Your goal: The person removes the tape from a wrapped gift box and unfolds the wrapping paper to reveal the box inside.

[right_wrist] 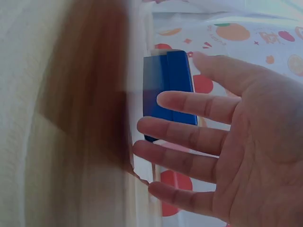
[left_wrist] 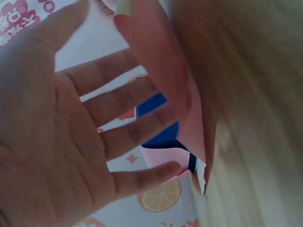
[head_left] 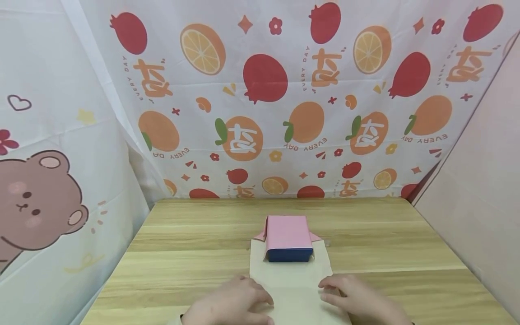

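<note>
A dark blue box (head_left: 290, 255) stands on a long sheet of paper (head_left: 291, 282), cream on its upper face and pink underneath. A pink part of the sheet (head_left: 287, 231) is folded over the top of the box, and small pink flaps stick out at both sides. My left hand (head_left: 233, 303) is at the left edge of the near part, its fingers spread against the pink side in the left wrist view. Opposite it, at the right edge, is my right hand (head_left: 359, 297). Its fingers (right_wrist: 189, 135) are nearly straight, overlapping the blue box in the right wrist view.
Under everything lies a wood-grain table (head_left: 191, 253). A white cloth with a fruit print (head_left: 264, 117) hangs along its back edge. To the left hangs another cloth with a bear (head_left: 36, 198), and a plain pale sheet (head_left: 479, 180) closes the right side.
</note>
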A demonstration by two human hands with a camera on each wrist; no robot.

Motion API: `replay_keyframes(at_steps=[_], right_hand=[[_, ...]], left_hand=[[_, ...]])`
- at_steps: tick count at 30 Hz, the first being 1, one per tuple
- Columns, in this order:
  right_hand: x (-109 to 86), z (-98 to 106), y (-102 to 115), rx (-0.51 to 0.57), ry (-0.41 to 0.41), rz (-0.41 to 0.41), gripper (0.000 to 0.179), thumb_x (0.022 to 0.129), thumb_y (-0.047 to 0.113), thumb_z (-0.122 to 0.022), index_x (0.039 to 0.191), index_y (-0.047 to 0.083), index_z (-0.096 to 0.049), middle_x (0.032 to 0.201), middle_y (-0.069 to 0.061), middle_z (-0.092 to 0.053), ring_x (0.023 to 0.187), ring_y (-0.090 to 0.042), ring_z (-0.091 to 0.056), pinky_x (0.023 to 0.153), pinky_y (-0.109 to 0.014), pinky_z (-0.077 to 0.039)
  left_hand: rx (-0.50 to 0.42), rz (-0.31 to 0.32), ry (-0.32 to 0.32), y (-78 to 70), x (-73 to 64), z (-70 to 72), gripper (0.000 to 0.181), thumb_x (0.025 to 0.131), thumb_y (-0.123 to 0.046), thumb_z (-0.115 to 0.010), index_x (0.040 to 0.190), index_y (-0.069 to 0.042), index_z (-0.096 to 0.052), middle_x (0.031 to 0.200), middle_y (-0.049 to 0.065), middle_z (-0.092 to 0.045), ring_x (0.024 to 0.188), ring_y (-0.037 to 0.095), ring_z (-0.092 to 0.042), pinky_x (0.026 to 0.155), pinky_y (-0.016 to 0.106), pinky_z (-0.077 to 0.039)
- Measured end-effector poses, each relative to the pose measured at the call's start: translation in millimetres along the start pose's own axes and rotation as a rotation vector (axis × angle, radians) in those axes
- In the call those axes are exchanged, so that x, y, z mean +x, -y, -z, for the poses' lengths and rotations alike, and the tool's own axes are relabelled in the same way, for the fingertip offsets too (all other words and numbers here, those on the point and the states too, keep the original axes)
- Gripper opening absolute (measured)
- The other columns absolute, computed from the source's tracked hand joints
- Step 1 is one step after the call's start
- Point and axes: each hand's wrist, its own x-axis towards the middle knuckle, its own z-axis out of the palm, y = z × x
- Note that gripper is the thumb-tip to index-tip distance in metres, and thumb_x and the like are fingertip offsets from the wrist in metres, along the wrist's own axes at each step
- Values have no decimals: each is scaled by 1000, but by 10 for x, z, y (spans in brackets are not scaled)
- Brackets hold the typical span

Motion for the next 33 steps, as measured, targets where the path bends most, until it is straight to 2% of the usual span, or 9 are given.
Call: replay_keyframes(at_steps=[4, 8, 11, 15, 19, 26, 33], right_hand=[[28, -59, -8, -37, 24, -8, 40, 94, 50, -57, 117, 20, -68, 112, 10, -68, 100, -2, -60, 86, -29, -55], [71, -133, -29, -119, 14, 31, 38, 94, 51, -56, 117, 22, -67, 114, 10, -66, 104, -6, -60, 89, -32, -54], [117, -178, -29, -161, 5, 50, 36, 94, 51, -56, 117, 24, -66, 116, 10, -64, 105, -8, -60, 90, -33, -53], [166, -219, -2, -214, -23, 47, 35, 94, 51, -56, 117, 26, -65, 121, 7, -63, 111, -14, -59, 93, -38, -53], [209, -233, 54, -265, -59, 42, 37, 93, 50, -58, 118, 24, -65, 129, -2, -61, 119, -26, -57, 98, -47, -50], [313, -228, 112, -292, -71, 58, 38, 90, 45, -64, 117, 20, -66, 129, -6, -61, 118, -29, -58, 99, -48, -49], [384, -147, 56, -220, -109, 105, 34, 92, 37, -64, 115, 12, -65, 124, -9, -63, 115, -32, -60, 96, -50, -50]], left_hand=[[14, 60, 47, 3, 12, -47, 37, 88, -55, -62, 117, -34, -67, 112, -21, -67, 107, 7, -60, 92, 38, -48], [56, 154, 95, -5, 40, -90, 41, 84, -53, -67, 122, -36, -64, 125, -13, -64, 118, 15, -57, 99, 44, -47], [88, 214, 105, -9, 74, -126, 47, 81, -52, -70, 125, -36, -62, 134, -8, -59, 125, 21, -54, 102, 51, -45], [163, 221, 54, -7, 124, -159, 53, 77, -48, -75, 126, -33, -62, 138, -2, -57, 126, 27, -53, 97, 58, -47], [210, 237, -3, 18, 171, -175, 60, 71, -44, -80, 127, -31, -62, 139, 3, -56, 126, 31, -54, 94, 61, -47], [180, 272, 10, 70, 254, -165, 68, 68, -43, -82, 131, -32, -59, 144, 4, -53, 129, 34, -51, 96, 64, -45], [174, 284, -2, 147, 298, -173, 66, 71, -45, -80, 132, -28, -59, 144, 5, -52, 129, 35, -51, 95, 65, -45]])
